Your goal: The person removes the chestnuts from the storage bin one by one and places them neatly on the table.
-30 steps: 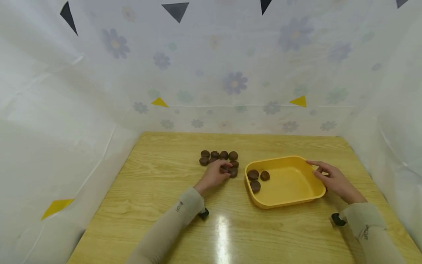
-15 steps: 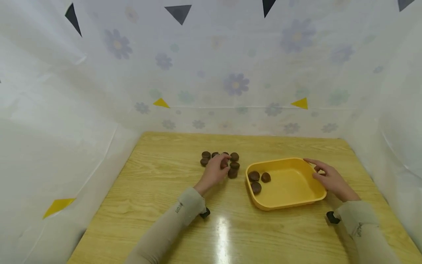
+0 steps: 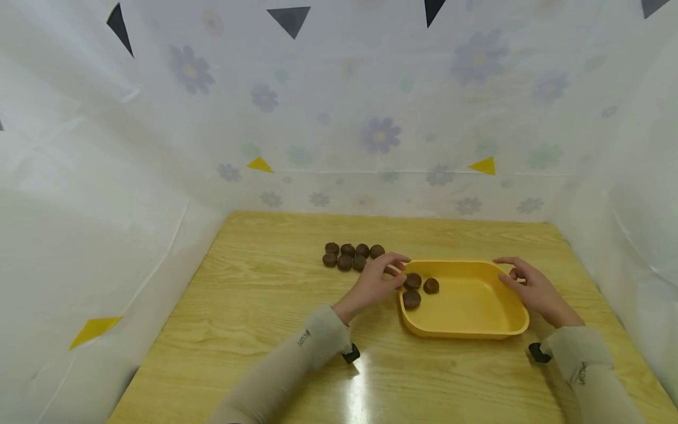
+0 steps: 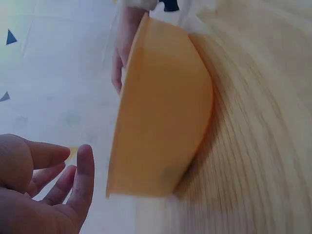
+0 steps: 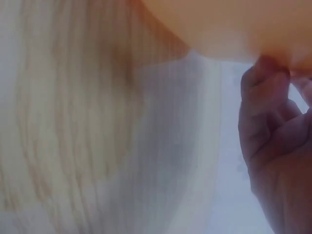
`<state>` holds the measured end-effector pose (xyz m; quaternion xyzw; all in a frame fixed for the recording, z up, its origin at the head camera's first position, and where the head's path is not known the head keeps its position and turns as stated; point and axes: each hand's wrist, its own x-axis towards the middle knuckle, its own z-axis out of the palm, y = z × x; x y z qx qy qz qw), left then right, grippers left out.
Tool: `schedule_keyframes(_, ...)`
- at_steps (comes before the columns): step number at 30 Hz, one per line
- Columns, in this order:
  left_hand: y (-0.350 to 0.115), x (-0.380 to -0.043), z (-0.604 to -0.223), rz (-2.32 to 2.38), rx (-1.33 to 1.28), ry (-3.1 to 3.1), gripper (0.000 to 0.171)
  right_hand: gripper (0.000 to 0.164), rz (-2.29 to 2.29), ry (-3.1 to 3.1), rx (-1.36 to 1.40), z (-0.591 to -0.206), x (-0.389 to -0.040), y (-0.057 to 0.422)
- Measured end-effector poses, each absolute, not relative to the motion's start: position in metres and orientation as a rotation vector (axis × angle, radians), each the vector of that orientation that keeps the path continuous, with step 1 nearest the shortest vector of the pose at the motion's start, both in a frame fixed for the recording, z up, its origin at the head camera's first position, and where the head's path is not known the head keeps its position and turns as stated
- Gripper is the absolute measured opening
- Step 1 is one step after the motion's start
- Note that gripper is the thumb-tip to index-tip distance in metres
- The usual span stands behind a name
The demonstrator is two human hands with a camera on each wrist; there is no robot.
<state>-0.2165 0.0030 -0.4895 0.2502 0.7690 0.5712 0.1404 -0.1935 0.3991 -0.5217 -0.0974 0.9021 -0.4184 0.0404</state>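
My left hand (image 3: 374,287) is at the left rim of a yellow plastic tray (image 3: 466,333), fingers loosely bent. In the left wrist view a gap shows between its thumb and fingers, with nothing in it. My right hand (image 3: 540,294) pinches the tray's right end near the far corner; the right wrist view shows its fingertips (image 5: 273,73) against the tray wall. Inside the tray's left end lie three chestnuts, one of them a small chestnut (image 3: 431,286) apart from the others. Two rows of chestnuts (image 3: 345,262) lie on the table left of the tray, partly hidden by my left hand.
A wood-grain table (image 3: 254,271) carries everything. White flowered sheeting (image 3: 339,118) hangs behind it and on both sides. Dark camera mounts (image 3: 351,353) sit at both wrists.
My left hand has moved right from the chestnut rows to the tray's left rim. The tray has turned slightly and now lies straighter, my right hand staying at its right end.
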Motion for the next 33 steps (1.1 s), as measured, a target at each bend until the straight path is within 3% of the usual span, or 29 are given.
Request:
schedule_keyframes(10, 0.037, -0.208, -0.485, 1.670, 0.669, 2.070, 0.038, 0.042, -1.235, 2.786, -0.284, -0.522, -0.192, 0.400)
schedule_keyframes(17, 0.051, -0.207, -0.483, 1.697, 0.636, 1.979, 0.038, 0.047, -1.268, 2.730, -0.271, -0.523, -0.190, 0.403)
schedule_keyframes(33, 0.088, -0.217, -0.493, 1.786, 0.375, 1.921, 0.034, 0.046, -1.222, 2.816, -0.286, -0.526, -0.188, 0.406)
